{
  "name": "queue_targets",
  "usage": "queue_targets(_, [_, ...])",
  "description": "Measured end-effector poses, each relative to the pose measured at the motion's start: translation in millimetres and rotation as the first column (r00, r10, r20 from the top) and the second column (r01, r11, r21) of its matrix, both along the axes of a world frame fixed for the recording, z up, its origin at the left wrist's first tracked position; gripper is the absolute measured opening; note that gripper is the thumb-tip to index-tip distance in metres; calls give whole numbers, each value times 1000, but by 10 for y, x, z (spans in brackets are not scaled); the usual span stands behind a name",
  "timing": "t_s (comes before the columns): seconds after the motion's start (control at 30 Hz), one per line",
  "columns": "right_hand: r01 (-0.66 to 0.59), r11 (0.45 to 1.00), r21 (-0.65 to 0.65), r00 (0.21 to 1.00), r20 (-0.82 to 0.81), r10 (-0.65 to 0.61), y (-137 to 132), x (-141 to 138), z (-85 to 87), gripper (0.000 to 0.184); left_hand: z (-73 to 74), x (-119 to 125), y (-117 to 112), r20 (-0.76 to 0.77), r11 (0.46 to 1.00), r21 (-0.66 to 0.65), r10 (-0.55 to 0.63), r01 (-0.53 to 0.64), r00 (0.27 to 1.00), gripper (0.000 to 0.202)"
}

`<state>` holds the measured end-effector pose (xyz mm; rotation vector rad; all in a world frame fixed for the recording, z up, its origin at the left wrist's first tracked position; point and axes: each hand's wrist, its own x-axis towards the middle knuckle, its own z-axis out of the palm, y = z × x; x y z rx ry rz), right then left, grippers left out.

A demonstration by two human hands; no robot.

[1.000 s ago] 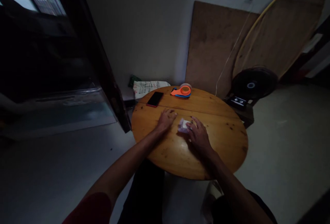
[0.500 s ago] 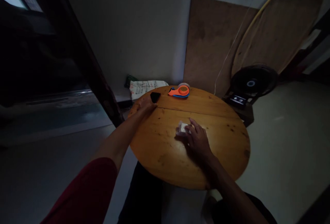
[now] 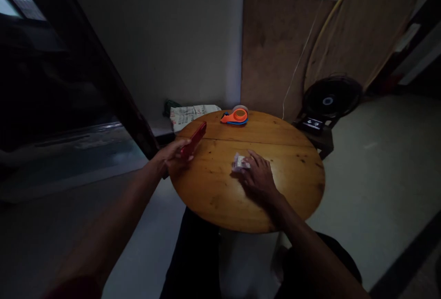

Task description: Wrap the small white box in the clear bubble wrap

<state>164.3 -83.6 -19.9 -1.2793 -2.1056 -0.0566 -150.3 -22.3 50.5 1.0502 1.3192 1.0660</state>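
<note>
My left hand (image 3: 174, 151) is closed around the lower end of a slim red phone (image 3: 194, 142). The phone is tilted up over the left side of the round wooden table (image 3: 220, 198). Near the table's middle, my right hand (image 3: 260, 175) has its fingers on a small white block in clear plastic wrap (image 3: 240, 163). Its thumb side is close against the block, though the fingertips' exact grip is partly hidden. Behind both hands, an orange and blue tape dispenser (image 3: 236, 115) with a roll of tape rests near the far edge.
A printed white sack (image 3: 189, 114) lies past the table's far left edge. To the right stands a black fan (image 3: 329, 99) on a dark stool. A brown board (image 3: 272, 51) and a round wooden tabletop (image 3: 365, 28) lean against the wall. A dark post rises at left.
My left hand has drawn the phone back toward me and turned it, so its red side shows instead of its black face. My right hand stays at the wrapped block. The view has shifted slightly.
</note>
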Motion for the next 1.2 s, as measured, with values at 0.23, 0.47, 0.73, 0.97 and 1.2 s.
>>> queue_targets(0.23, [15,997,78,971,-241,4,-68,23,46,46,-135,-126,-1101,307,999,38,-39,29,951,49])
queue_targets(0.47, [171,984,51,815,-569,-112,-171,-3,244,28,-182,231,-1684,295,999,8,-34,33,955,76])
queue_targets(0.73, [-433,780,-452,728,-685,7,-1400,-802,470,30,-396,840,-2123,-37,970,233,74,-63,997,84])
queue_targets(0.97, [-442,772,-457,612,-783,-114,-1683,-783,433,31,-456,931,-2497,58,937,341,61,-77,996,81])
queue_targets(1.2, [-500,698,-513,695,-718,-30,-1886,-726,598,28,-350,969,-2507,750,989,-128,147,-76,645,48])
